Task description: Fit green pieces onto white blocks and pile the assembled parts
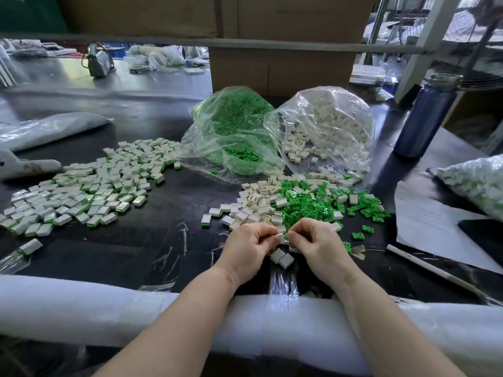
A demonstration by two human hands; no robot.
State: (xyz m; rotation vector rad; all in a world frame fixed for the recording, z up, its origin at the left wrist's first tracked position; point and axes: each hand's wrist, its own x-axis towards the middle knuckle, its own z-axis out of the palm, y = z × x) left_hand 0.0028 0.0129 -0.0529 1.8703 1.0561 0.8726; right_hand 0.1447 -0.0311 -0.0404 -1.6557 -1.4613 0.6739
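Head view, lower centre of the frame: a worker's left hand and right hand meet fingertip to fingertip over a dark tabletop, forearms resting across a white foam edge pad. The left hand's fingers are curled round a small white rectangular plastic block, while the right hand pinches a small green plastic piece against it; two more white blocks show just beneath the left hand's fingers, though whether held or lying loose cannot be told. To seat the insert cleanly, the green piece probably needs lining up squarely with the block's open slot before a firm, even press, not a forced one at an angle. Just beyond the hands, at centre, lies the mixed heap of loose white blocks and green pieces. At middle left spreads the pile of assembled white-and-green parts, where the finished unit should land. Farther back stand a clear plastic bag of green pieces and a clear plastic bag of white blocks, with a dark blue metal bottle at upper right.
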